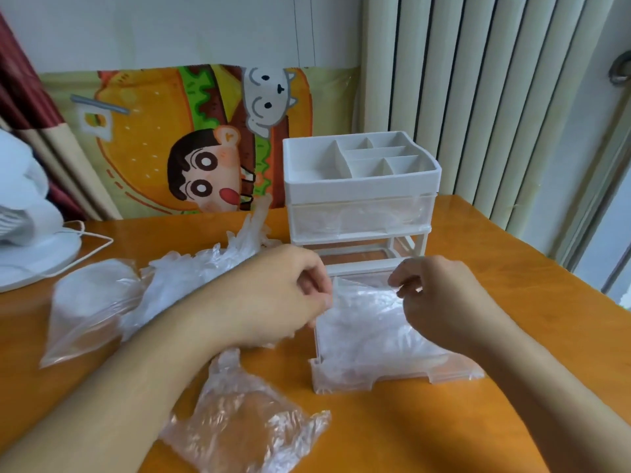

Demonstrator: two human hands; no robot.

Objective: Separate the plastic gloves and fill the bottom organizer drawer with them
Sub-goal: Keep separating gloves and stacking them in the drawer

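While the orange counter (426,431) carries everything, the white organizer (358,186) stands at the back with its bottom drawer (341,377) pulled fully out and set in front of it, already holding a layer of clear gloves. That drawer is shallow, so each glove is best laid flat and pressed down, or the film will spring back over the rim. A loose heap of plastic gloves (205,274) lies left of the drawer, touching a clear zip bag (88,308); another crumpled bag (239,425) sits nearer the person. Above the drawer's far end, the left hand (283,295) and right hand (440,302) each pinch the edge of one thin glove (362,288) with curled fingers. Peeling slowly should part clinging layers.
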